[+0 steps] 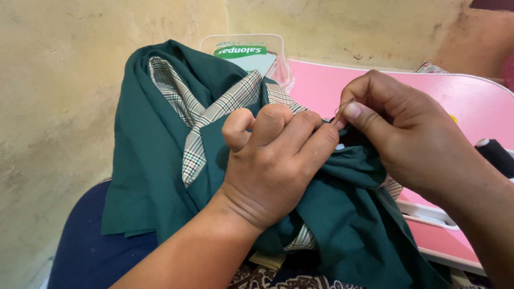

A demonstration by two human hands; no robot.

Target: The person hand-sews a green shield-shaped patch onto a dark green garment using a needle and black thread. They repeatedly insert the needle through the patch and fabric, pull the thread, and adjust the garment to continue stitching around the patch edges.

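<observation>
A dark green garment (pixel 151 145) with plaid collar trim (pixel 211 118) lies bunched over my lap. My left hand (pixel 273 163) is closed on a fold of the green cloth at the middle. Just right of it, my right hand (pixel 404 134) pinches a thin needle (pixel 342 109) between thumb and forefinger, right at the cloth's edge. A small pale button (pixel 340 147) shows on the fabric just below the fingertips. Any thread is too fine to make out.
A pink table (pixel 493 104) stands to the right, with a black thread spool (pixel 498 157) on a white tray near its right edge. A clear plastic box (pixel 247 50) sits behind the garment. A rough yellowish wall (pixel 43 92) is close on the left.
</observation>
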